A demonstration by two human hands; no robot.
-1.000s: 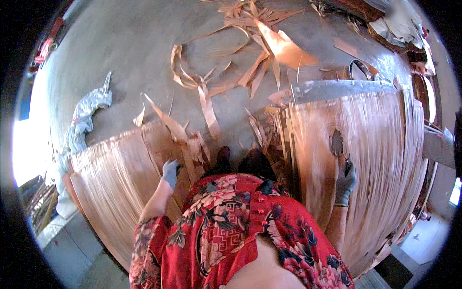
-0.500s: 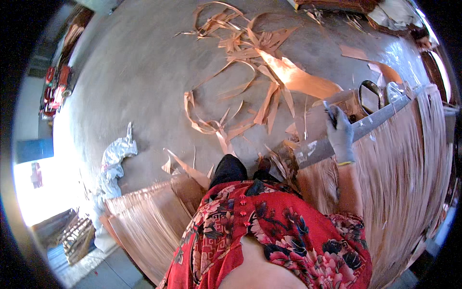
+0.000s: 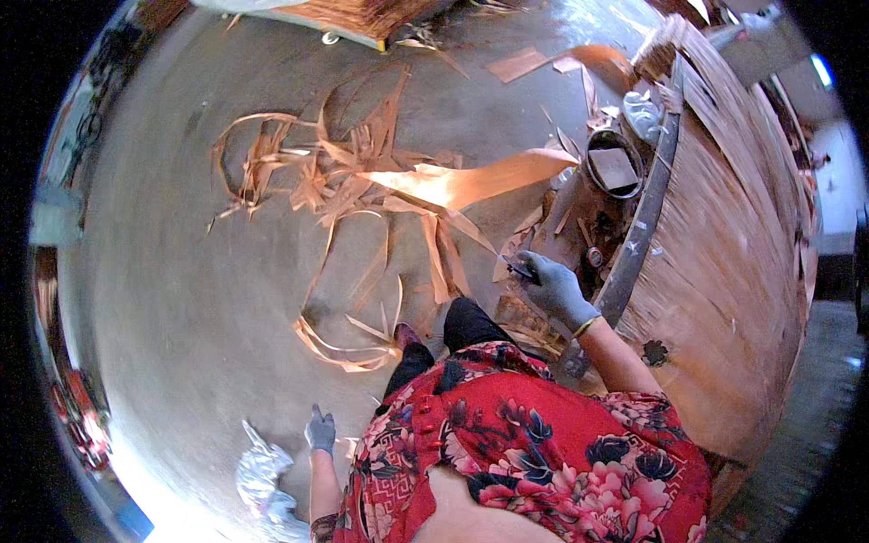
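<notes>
Head view looking down at a person in a red floral top, standing on a grey concrete floor.

Right hand, grey glove, approx 2 o'clock from the person's body, reaches fwd to the edge of a stack of thin wood veneer sheets. Fingers pinched around a small dark tool, too small to tell its kind.

Left hand, also grey-gloved, hangs low at approx 8 o'clock, fingers loosely curled, gripping nothing visible. Just beside it, at 7 o'clock, a crumpled silvery-white bag lies on the floor.

The veneer stack fills the right side, 1 to 4 o'clock, w/ a grey metal bar along its near edge. At 1 o'clock, near the bar, a round dark container w/ a pale square inside.

Curled veneer strips & offcuts scattered over the floor from 10 to 12 o'clock, incl. a long bright orange strip.
</notes>
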